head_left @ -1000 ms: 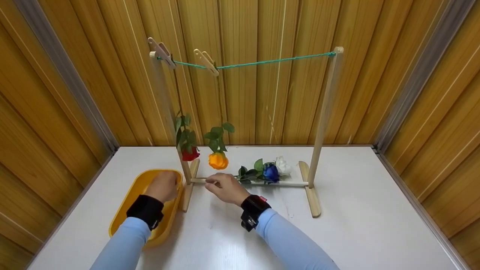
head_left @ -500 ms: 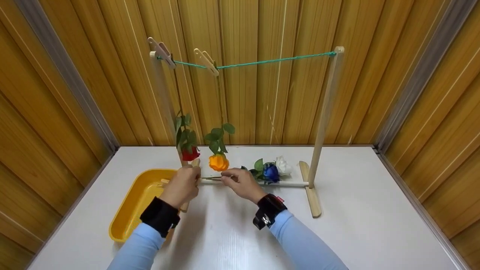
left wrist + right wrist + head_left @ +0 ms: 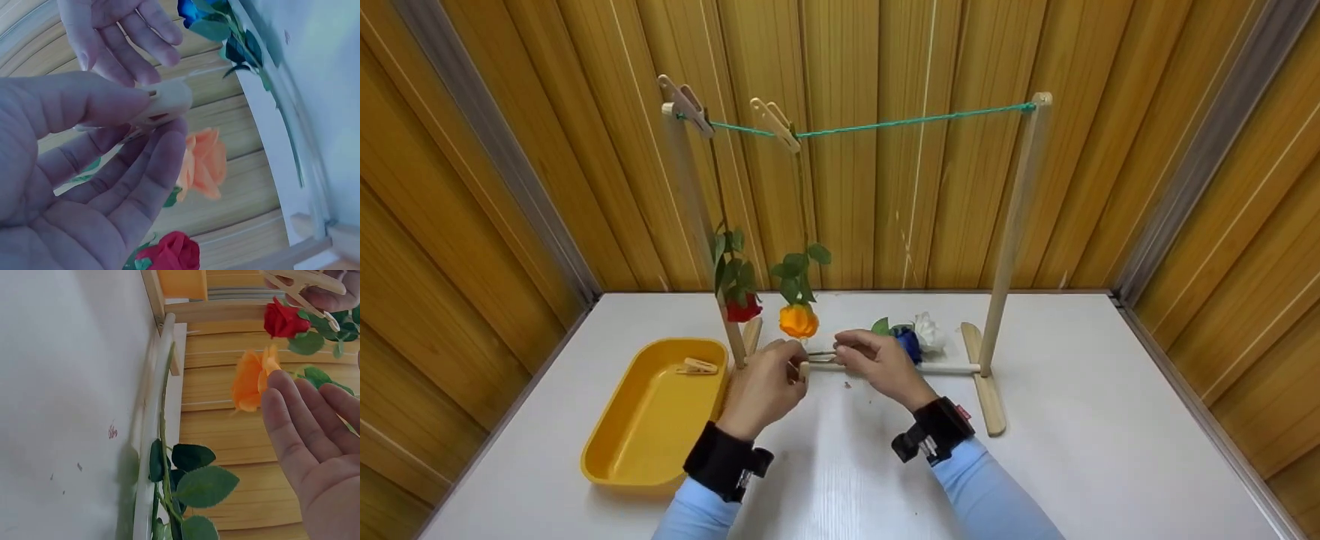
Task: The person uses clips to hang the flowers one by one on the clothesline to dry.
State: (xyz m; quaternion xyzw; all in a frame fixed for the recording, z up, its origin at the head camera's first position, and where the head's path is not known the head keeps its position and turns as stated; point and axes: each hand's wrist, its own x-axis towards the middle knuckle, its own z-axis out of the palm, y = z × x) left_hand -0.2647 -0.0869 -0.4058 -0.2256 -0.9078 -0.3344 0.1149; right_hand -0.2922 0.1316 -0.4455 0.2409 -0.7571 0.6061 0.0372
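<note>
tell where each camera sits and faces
Head: head-worn, facing forward and down at yellow plastic tray, left hand, right hand; light-blue sleeves show.
Left wrist: on that wrist, facing its hand pinching beige clothespin; right hand beyond.
Right wrist: on that wrist, facing its hand; left hand at top.
Wrist views share the orange ruffled rose.

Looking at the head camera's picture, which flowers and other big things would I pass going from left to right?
Yellow tray → red rose → orange rose → blue rose → white rose → right-hand wooden post.
</note>
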